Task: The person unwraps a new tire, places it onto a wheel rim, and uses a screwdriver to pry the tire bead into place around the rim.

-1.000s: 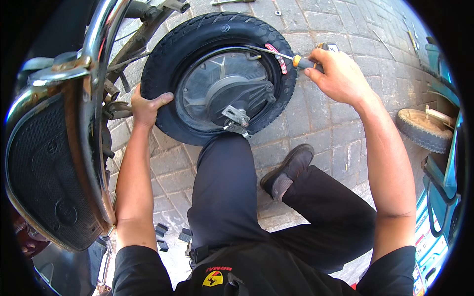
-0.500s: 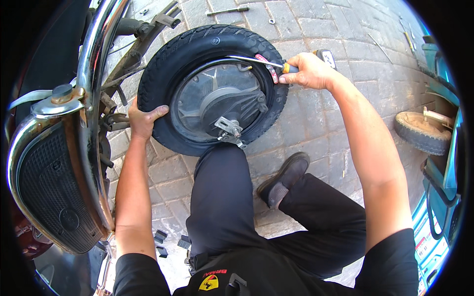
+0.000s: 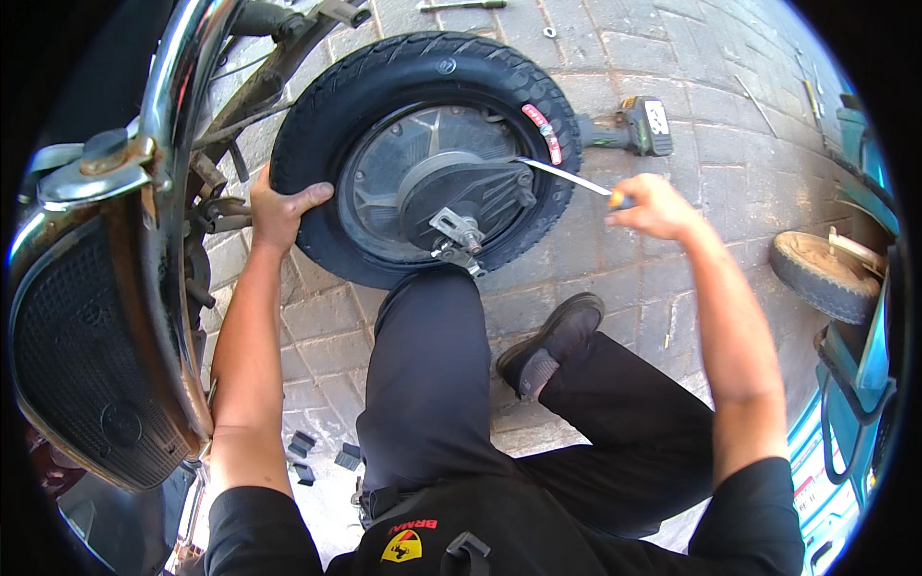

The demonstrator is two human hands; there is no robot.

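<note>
A long, flat metal pry lever with a yellow handle (image 3: 567, 177) is gripped in the closed right hand (image 3: 656, 206), its long axis running up-left from the fist to the rim of the black rubber scooter tyre on its grey hub wheel (image 3: 427, 158). The tyre's near-left sidewall is clasped by the left hand (image 3: 279, 213), fingers wrapped over the tread.

The tyre (image 3: 423, 72) is matt black rubber with a grooved tread. Its hub (image 3: 432, 187) is dull grey metal, dusty. The screwdriver (image 3: 571, 179) has a bright, smooth steel shaft. The ground (image 3: 691, 163) is rough grey paving brick. The scooter's rail (image 3: 182, 86) is glossy chrome, and its footboard (image 3: 77, 355) is ribbed matt rubber.
</note>
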